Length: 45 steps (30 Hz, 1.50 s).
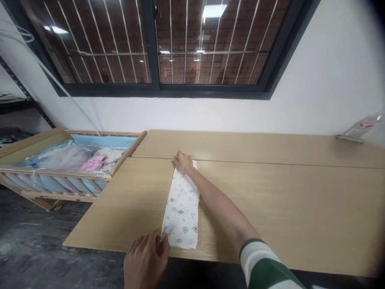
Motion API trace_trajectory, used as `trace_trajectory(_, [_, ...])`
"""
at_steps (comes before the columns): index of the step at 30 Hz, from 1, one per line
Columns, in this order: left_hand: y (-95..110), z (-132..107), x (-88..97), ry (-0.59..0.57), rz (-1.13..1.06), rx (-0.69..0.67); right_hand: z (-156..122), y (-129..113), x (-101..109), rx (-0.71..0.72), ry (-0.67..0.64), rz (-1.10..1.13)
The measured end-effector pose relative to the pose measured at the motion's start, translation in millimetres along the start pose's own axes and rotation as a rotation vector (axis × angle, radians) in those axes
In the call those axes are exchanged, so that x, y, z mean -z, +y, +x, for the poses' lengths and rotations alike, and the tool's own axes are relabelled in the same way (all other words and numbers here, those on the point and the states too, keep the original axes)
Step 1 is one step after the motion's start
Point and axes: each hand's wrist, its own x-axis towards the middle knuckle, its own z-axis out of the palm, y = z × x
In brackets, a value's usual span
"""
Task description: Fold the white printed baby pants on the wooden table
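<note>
Lying flat along the near half of a pale wooden table (270, 192), a long white cloth with small green prints (182, 208) is folded into a narrow strip that runs from one hand straight away to the other. From where I stand it looks thin, soft and very light: it would slump and unfold if lifted by the middle, and it would slide easily over the smooth tabletop. My guess is that the corners and the two short ends are the best places to take hold of it.

The left hand (147, 261) hovers at the table's front edge, knuckles up. Its thumb and fingers are drawn together on the near left corner of the strip, pinching the fabric. The right hand (183, 162) is at the far end, with the arm stretched out nearly straight along the strip's right side. A green-and-white striped sleeve (264, 265) is pushed up towards the elbow. Those fingers lie bunched on the far edge, but the hand is too small in view to tell whether they grip the fabric or only press it down.

Just beyond the right fingertips a seam divides the tabletop. Well off to the left of both hands a wooden baby crib (129, 151) butts against the table, holding blue padding and a pink garment (94, 163). Far to the right of the hands a clear plastic packet (359, 128) lies by the white wall, below a barred window (156, 44).
</note>
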Motion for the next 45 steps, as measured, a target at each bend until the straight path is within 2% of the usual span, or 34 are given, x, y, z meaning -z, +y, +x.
trace_trajectory(3, [9.4,-8.4,1.2,0.258,0.027,-0.212,-30.7,-9.6,13.7,0.337,-0.035,-0.044])
trace_trajectory(5, [19.6,-14.0,-1.9,0.31,-0.015,-0.35,-64.1,-18.1,25.9,0.547,-0.104,-0.022])
trace_trajectory(8, [32.5,-21.4,-11.5,0.324,-0.017,-0.439,-125.8,-31.2,44.2,0.769,-0.26,0.038])
trace_trajectory(12, [33.4,-29.5,-24.4,0.382,-0.01,-0.489,-198.0,-37.0,55.0,0.943,-0.43,0.105])
trace_trajectory(14, [29.6,-32.7,-27.6,0.392,-0.016,-0.498,-218.4,-32.8,52.3,0.964,-0.502,0.146])
trace_trajectory(16, [26.4,-35.1,-28.3,0.39,-0.009,-0.509,-225.9,-25.2,46.4,0.94,-0.567,0.176])
trace_trajectory(20, [21.7,-37.7,-27.1,0.333,0.031,-0.53,-205.2,-4.6,35.3,0.825,-0.603,0.173])
trace_trajectory(24, [16.0,-39.4,-27.6,0.261,0.089,-0.569,-154.2,19.8,27.7,0.665,-0.568,0.107])
trace_trajectory(29, [12.5,-38.0,-29.4,0.265,0.079,-0.581,-86.0,53.7,16.8,0.488,-0.443,0.026])
trace_trajectory(33, [10.9,-35.8,-29.9,0.262,0.093,-0.59,-50.5,74.3,10.5,0.426,-0.39,-0.013])
trace_trajectory(38, [20.0,-36.3,-29.9,0.276,0.113,-0.596,-40.6,86.1,10.5,0.499,-0.377,0.012])
trace_trajectory(42, [45.8,-34.8,-31.9,0.297,0.078,-0.606,-44.5,98.4,20.3,0.536,-0.355,0.046])
trace_trajectory(45, [66.8,-29.9,-34.8,0.295,-0.006,-0.558,-44.1,113.7,31.4,0.54,-0.311,-0.029])
